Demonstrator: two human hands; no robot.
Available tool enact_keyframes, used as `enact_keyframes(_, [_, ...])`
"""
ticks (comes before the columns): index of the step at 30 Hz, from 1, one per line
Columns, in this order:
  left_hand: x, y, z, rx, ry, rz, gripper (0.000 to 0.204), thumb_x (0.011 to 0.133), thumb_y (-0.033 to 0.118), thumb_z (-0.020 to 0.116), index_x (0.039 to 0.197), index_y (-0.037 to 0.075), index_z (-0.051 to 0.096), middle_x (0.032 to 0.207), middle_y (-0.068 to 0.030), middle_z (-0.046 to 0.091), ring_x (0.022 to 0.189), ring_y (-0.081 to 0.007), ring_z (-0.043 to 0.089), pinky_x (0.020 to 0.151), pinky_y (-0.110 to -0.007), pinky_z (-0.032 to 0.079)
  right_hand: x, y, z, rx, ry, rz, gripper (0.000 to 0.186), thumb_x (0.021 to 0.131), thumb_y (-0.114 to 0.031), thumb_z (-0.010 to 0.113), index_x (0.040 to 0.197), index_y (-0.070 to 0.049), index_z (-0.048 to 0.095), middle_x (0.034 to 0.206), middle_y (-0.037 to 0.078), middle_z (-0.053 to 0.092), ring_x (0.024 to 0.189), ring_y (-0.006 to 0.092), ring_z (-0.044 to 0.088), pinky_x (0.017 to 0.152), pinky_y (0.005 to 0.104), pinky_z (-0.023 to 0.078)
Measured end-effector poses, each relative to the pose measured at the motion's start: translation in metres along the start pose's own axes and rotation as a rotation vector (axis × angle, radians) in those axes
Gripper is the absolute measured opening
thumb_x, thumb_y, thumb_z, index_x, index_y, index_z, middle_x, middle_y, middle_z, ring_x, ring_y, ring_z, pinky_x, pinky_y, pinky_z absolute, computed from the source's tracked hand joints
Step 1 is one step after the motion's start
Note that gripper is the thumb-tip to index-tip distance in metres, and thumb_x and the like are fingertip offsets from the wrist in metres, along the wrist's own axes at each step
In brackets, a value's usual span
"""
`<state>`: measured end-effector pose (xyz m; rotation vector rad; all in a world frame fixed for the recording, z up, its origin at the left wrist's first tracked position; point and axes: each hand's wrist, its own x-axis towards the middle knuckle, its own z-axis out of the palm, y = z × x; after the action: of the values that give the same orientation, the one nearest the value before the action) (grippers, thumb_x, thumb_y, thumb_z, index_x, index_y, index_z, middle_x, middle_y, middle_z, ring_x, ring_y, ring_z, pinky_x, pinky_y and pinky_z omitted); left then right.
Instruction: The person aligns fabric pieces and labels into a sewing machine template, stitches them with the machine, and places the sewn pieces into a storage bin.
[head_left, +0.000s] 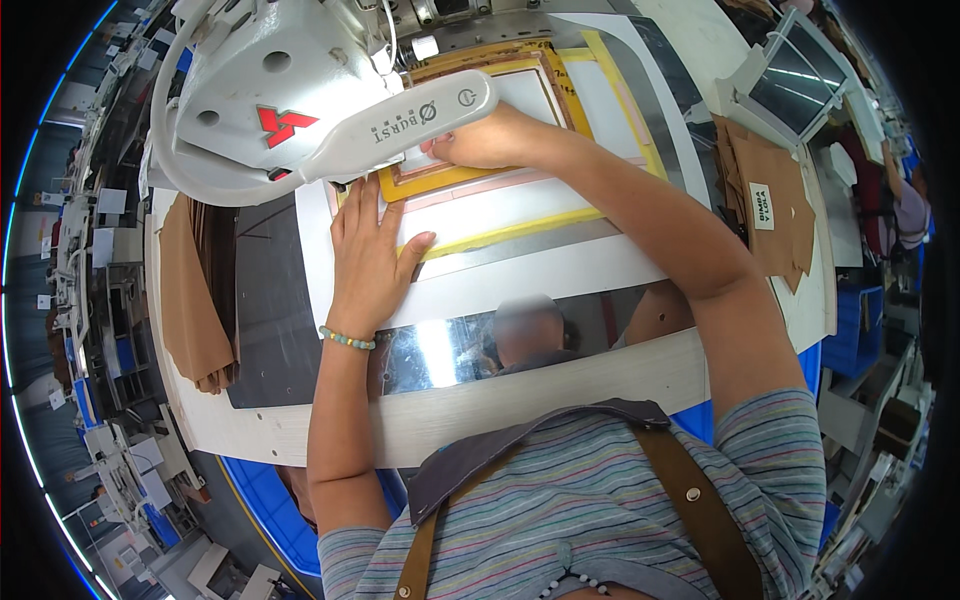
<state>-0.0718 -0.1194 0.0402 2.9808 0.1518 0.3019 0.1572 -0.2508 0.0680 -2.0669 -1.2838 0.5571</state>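
My left hand (368, 250) lies flat with fingers stretched out and thumb apart. Its fingertips reach the left front corner of a yellow-edged sewing template frame (470, 178) under the white sewing machine head (250, 90). My right hand (495, 138) is over the inner part of that frame, its fingers curled and pressed together. A white lamp arm (400, 125) covers part of this hand, so what its fingers hold, if anything, is hidden. Below the frame is a larger white sheet (500, 272) with yellow and pink strips (520, 236).
Brown cut pieces (190, 300) hang at the left of the table, and more brown pieces (765, 200) lie at the right. A control screen (800, 75) stands at the far right. A shiny metal plate (440, 355) runs along the table's front edge (540, 395).
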Motion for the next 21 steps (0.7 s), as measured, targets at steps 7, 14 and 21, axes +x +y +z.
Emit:
enact_keyframes(7, [-0.001, 0.005, -0.001, 0.085, 0.061, -0.004, 0.068, 0.104, 0.047, 0.063, 0.152, 0.000, 0.058, 0.168, -0.0284, 0.041, 0.158, -0.0456, 0.033, 0.127, -0.054, 0.029, -0.003, 0.031, -0.062, 0.136, -0.016, -0.058, 0.021, 0.091, -0.021, 0.076, 0.108, -0.012, 0.083, 0.094, 0.007, 0.079, 0.087, 0.0190, 0.074, 0.080, 0.0348, 0.057])
enact_keyframes(14, [-0.001, 0.005, 0.002, 0.162, 0.138, 0.011, 0.066, 0.100, 0.049, 0.069, 0.151, 0.006, 0.062, 0.165, -0.0239, 0.047, 0.154, -0.0452, 0.039, 0.121, -0.054, 0.037, -0.037, 0.051, -0.111, -0.272, -0.158, 0.033, 0.006, 0.086, -0.009, 0.078, 0.089, -0.005, 0.079, 0.079, 0.003, 0.075, 0.072, 0.0117, 0.067, 0.068, 0.0291, 0.052])
enact_keyframes(21, [-0.003, 0.006, 0.000, 0.142, 0.111, -0.008, 0.061, 0.107, 0.046, 0.060, 0.152, 0.005, 0.060, 0.168, -0.0247, 0.041, 0.156, -0.0479, 0.036, 0.122, -0.055, 0.034, -0.047, 0.043, -0.102, -0.320, -0.215, 0.059, 0.004, 0.082, -0.008, 0.080, 0.085, -0.004, 0.080, 0.075, 0.004, 0.074, 0.070, 0.0134, 0.067, 0.066, 0.0311, 0.052])
